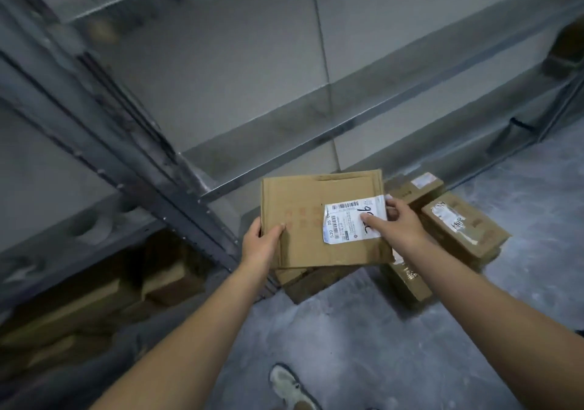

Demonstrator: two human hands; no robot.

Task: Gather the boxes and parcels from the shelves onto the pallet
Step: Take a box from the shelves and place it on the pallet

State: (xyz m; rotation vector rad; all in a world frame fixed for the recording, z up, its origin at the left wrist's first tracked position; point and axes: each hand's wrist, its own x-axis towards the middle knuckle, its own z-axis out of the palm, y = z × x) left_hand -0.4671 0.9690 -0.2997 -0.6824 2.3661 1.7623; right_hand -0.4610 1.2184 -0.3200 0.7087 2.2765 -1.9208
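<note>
Gripping one flat brown cardboard box (303, 229) centre frame with left hand (260, 242) and right hand (398, 223), above four brown floor parcels (461, 229).

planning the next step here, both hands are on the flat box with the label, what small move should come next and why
Probably lower the flat box onto the pile of boxes right below it. The left hand grips its left edge and the right hand grips its right edge by the label, so it is held level over that pile. No pallet shows under the pile, so this is a guess.
</note>
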